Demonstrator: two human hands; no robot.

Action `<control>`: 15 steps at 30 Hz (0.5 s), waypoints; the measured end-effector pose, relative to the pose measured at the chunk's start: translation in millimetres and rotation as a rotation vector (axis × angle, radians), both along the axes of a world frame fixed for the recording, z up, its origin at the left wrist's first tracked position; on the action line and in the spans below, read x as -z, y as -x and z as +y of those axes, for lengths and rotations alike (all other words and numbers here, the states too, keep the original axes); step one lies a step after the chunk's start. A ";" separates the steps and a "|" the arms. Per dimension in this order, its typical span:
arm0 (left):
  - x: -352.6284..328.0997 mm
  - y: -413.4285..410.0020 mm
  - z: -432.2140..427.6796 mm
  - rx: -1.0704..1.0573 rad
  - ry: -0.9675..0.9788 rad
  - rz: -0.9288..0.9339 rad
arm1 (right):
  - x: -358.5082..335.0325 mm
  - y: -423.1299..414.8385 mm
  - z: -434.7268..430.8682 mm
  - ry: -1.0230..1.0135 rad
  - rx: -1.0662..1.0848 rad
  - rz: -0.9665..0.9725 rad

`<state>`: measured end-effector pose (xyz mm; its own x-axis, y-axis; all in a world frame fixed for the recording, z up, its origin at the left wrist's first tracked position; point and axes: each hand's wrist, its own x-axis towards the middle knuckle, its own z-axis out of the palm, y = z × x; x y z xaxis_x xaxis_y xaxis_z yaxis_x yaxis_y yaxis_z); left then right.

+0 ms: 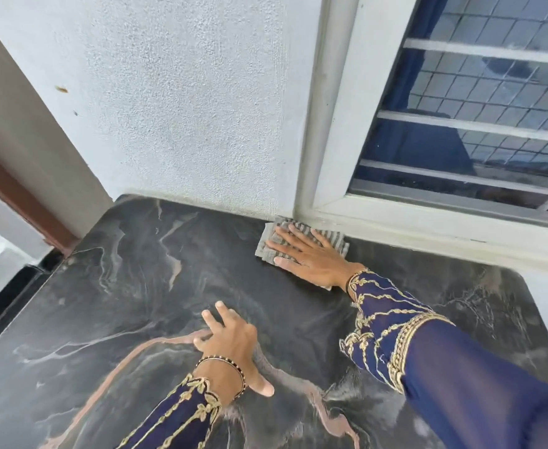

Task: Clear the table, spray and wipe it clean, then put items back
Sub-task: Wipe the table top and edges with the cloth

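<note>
A dark marble-patterned table (130, 286) with pale and pinkish veins fills the lower view. A grey striped cloth (334, 239) lies flat at the table's far edge, against the wall under the window corner. My right hand (308, 257) presses flat on the cloth with fingers spread. My left hand (233, 348) rests on the bare tabletop nearer to me, fingers spread and bent, holding nothing. Both arms wear dark blue sleeves with gold embroidery. No other objects show on the table.
A white textured wall (185, 102) runs along the table's far edge. A white-framed window (476, 124) with bars sits at the right, its sill (428, 234) just above the table. A brown door frame (23, 202) and dark floor lie at the left.
</note>
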<state>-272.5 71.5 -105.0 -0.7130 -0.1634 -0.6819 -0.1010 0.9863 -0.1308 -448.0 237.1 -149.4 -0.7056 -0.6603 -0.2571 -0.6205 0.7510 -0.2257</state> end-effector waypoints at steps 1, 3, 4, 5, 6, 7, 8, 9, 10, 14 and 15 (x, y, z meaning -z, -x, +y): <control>-0.5 0.2 -0.7 -0.001 0.007 -0.003 | 0.1 5.4 -1.0 -0.005 -0.005 0.012; -3.5 -0.9 -1.4 -0.007 -0.005 -0.004 | 0.7 7.1 -0.6 0.008 -0.012 0.013; -5.2 -2.3 -1.5 -0.016 -0.019 -0.005 | 1.8 5.5 1.0 0.019 -0.020 0.015; -7.3 -2.8 -1.3 -0.023 -0.031 -0.007 | 3.0 3.9 4.8 0.030 -0.029 0.026; -9.3 -3.2 -1.7 -0.021 -0.038 -0.008 | 4.5 1.7 10.4 0.038 -0.031 0.037; -11.0 -2.9 -2.0 -0.018 -0.044 -0.007 | 4.6 1.2 18.9 0.039 -0.029 0.041; -12.7 -3.7 -0.2 -0.018 -0.045 -0.012 | 5.1 0.0 32.1 0.039 -0.020 0.040; -13.3 -3.9 -0.8 -0.014 -0.044 -0.010 | 5.3 0.3 46.4 0.036 -0.002 0.052; -13.3 -4.5 -1.3 -0.010 -0.043 -0.006 | 5.9 0.4 63.6 0.029 0.027 0.065; -10.6 -4.9 -2.0 -0.029 -0.053 0.023 | 7.0 -1.0 125.3 -0.011 0.169 0.057; -9.3 -4.9 -2.2 -0.036 -0.058 0.023 | 6.9 -2.6 129.2 -0.017 0.189 0.058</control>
<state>-267.7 69.3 -95.8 -0.7231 -0.1500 -0.6743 -0.1389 0.9878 -0.0707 -445.4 366.4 -156.4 -0.8309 -0.5102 -0.2220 -0.4794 0.8590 -0.1799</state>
